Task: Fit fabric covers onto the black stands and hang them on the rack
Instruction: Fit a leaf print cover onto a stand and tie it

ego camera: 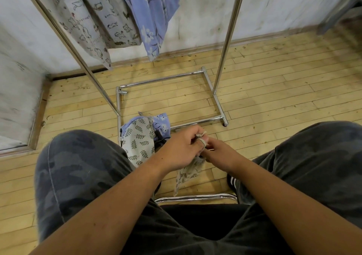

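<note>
My left hand [181, 147] and my right hand [217, 151] meet between my knees, both pinching the bunched top of a grey leaf-print fabric cover [187, 173] that hangs down from them. A cord loop wraps one fingertip. On the floor lies a pile of covers, a leaf-print one [138, 139] over a blue floral one [163, 123], with a bit of black stand [159, 138] showing beside them. On the metal rack [225, 45] hang a cat-print cover [88, 19] and a blue floral cover [151, 13].
The rack's chrome base frame [219, 103] lies on the wooden floor ahead. I sit on a chrome-framed seat [195, 197] with my knees left and right. White walls close the corner at left and behind the rack.
</note>
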`<state>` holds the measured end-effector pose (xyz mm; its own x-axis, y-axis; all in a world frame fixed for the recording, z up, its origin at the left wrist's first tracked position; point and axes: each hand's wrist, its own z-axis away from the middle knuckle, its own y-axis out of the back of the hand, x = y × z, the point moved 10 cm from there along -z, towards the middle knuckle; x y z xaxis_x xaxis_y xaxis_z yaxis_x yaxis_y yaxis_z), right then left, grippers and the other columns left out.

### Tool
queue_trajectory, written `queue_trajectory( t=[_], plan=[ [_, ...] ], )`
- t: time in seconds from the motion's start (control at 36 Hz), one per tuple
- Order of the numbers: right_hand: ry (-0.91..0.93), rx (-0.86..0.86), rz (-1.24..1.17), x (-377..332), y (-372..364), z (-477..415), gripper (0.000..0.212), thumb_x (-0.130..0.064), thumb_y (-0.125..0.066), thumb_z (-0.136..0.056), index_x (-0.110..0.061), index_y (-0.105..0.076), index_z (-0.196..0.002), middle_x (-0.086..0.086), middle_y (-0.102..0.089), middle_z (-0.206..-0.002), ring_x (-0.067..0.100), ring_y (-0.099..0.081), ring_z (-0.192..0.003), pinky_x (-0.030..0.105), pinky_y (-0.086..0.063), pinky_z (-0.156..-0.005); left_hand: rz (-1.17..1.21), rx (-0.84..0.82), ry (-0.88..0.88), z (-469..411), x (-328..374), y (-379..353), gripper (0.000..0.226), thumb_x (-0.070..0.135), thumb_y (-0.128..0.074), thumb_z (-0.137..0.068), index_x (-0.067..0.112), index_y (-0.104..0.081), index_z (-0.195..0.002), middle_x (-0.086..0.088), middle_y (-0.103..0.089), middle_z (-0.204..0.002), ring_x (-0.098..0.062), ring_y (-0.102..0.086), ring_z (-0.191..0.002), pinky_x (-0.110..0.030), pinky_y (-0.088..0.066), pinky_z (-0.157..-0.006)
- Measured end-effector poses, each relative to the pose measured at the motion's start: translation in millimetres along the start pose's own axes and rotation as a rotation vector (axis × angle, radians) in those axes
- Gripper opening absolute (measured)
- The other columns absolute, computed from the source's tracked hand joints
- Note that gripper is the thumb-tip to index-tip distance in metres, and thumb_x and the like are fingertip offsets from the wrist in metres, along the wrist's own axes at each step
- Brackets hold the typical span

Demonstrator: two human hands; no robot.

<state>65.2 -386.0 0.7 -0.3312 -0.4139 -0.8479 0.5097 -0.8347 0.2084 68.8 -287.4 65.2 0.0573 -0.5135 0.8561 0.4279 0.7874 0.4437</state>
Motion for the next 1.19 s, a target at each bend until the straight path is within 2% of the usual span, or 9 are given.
queue_trajectory(
  t=[0.14, 0.31, 0.5, 0.64, 0.72, 0.83, 0.89, 1.03, 1.19],
  plan=[
    [0.009, 0.000, 0.015, 0, -2, 0, 0.019, -0.019, -0.064, -0.099, -0.035, -0.071, -0.103, -0.015, -0.076, -0.094, -0.007, -0.068, -0.086, 0.018, -0.050, -0.076, -0.006, -0.032, -0.019, 3, 2, -4, 0.007, 0.037, -0.054, -0.105, 0.033, -0.058, -0.103, 0.008, -0.068, -0.084, -0.007, -0.064, -0.076, -0.023, -0.051, -0.069],
    [0.054, 0.002, 0.201, -6, -3, -3, 0.026, -0.012, -0.061, -0.093, -0.038, -0.068, -0.091, -0.008, -0.074, -0.091, 0.006, -0.067, -0.086, 0.026, -0.051, -0.076, -0.041, -0.054, -0.044, 6, 10, -7, 0.011, 0.037, -0.055, -0.104, 0.027, -0.058, -0.102, 0.003, -0.066, -0.094, -0.014, -0.061, -0.085, -0.031, -0.050, -0.072],
    [0.076, 0.018, 0.369, -7, -1, -6, 0.035, -0.011, -0.055, -0.097, -0.036, -0.057, -0.072, -0.009, -0.063, -0.076, 0.007, -0.056, -0.072, 0.029, -0.048, -0.067, -0.100, -0.081, -0.106, 9, 17, -15, 0.008, 0.031, -0.059, -0.101, 0.032, -0.057, -0.094, 0.015, -0.062, -0.086, -0.004, -0.058, -0.082, -0.029, -0.050, -0.074],
    [0.067, 0.024, 0.401, -4, -3, -7, 0.029, -0.016, -0.054, -0.096, -0.036, -0.060, -0.077, -0.005, -0.068, -0.083, 0.017, -0.065, -0.081, 0.042, -0.057, -0.074, -0.131, -0.071, -0.118, 8, 18, -11, 0.006, 0.029, -0.060, -0.101, 0.029, -0.058, -0.096, 0.011, -0.065, -0.088, -0.005, -0.060, -0.082, -0.023, -0.048, -0.071],
    [0.071, 0.074, 0.289, -2, 0, -3, 0.026, -0.018, -0.056, -0.098, -0.042, -0.062, -0.087, -0.012, -0.069, -0.088, 0.005, -0.065, -0.084, 0.027, -0.052, -0.069, -0.178, -0.040, -0.116, 5, 15, -4, 0.004, 0.031, -0.061, -0.101, 0.029, -0.060, -0.098, 0.011, -0.067, -0.089, -0.004, -0.061, -0.082, -0.024, -0.049, -0.071],
    [0.092, 0.068, 0.139, -12, 1, 1, 0.026, -0.026, -0.053, -0.102, -0.046, -0.065, -0.114, -0.013, -0.073, -0.108, 0.005, -0.068, -0.103, 0.032, -0.057, -0.090, -0.112, 0.065, -0.067, -1, 11, 14, 0.001, 0.035, -0.063, -0.100, 0.034, -0.063, -0.101, 0.013, -0.071, -0.093, -0.002, -0.066, -0.088, -0.030, -0.056, -0.079],
    [0.115, 0.066, 0.052, -21, 4, 1, 0.040, -0.015, -0.050, -0.101, -0.044, -0.066, -0.122, -0.014, -0.073, -0.114, 0.006, -0.068, -0.108, 0.037, -0.057, -0.097, -0.074, 0.123, -0.033, -3, 9, 22, 0.001, 0.034, -0.064, -0.099, 0.035, -0.064, -0.098, 0.012, -0.071, -0.090, -0.003, -0.066, -0.084, -0.029, -0.056, -0.076],
    [0.256, 0.122, 0.032, -42, 15, 6, 0.043, -0.014, -0.062, -0.098, -0.054, -0.064, -0.114, -0.043, -0.058, -0.115, -0.014, -0.053, -0.117, 0.021, -0.044, -0.102, -0.023, 0.210, -0.012, -4, 9, 37, 0.008, 0.030, -0.067, -0.098, 0.033, -0.066, -0.091, 0.007, -0.071, -0.082, -0.005, -0.066, -0.073, -0.021, -0.052, -0.064],
    [0.346, 0.203, 0.123, -51, 21, 5, 0.019, -0.032, -0.070, -0.097, -0.034, -0.071, -0.116, -0.023, -0.064, -0.118, 0.000, -0.060, -0.112, 0.019, -0.049, -0.089, 0.007, 0.232, 0.008, -1, 8, 41, 0.008, 0.028, -0.066, -0.098, 0.031, -0.067, -0.090, 0.012, -0.067, -0.076, 0.002, -0.061, -0.066, -0.009, -0.044, -0.056]
  ],
)
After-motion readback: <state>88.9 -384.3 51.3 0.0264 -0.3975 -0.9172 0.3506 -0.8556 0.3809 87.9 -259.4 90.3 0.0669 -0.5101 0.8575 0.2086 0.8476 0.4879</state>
